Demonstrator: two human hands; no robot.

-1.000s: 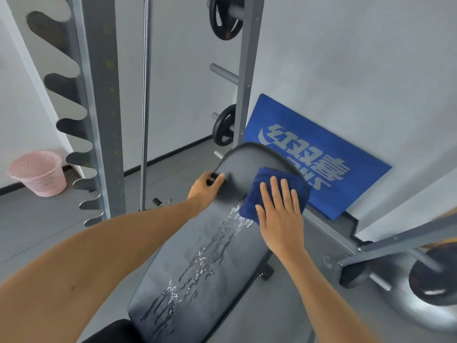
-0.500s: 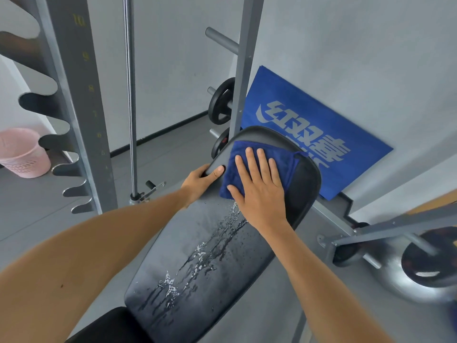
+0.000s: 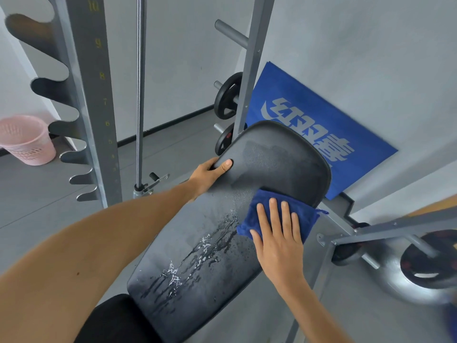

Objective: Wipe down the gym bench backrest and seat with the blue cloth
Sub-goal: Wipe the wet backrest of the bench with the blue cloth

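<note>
Blue cloth [image 3: 277, 214] pressed flat under spread right hand [image 3: 277, 233]; backrest [image 3: 272, 164] edge clasped by left hand [image 3: 210, 173]. Overlapping downward strokes advised through droplets [image 3: 197, 248].

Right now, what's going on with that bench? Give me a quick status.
Left hand grips backrest edge. Right hand flat on blue cloth, mid-backrest. Water streaks below, unwiped. Nothing blocking.

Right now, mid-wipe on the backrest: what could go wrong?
1. The right hand presses the blue cloth flat at the backrest right edge; it may slide off.
2. Water streaks run toward the seat; they may drip before being wiped.
3. The left hand grips the wet pad edge; it may slip.
</note>
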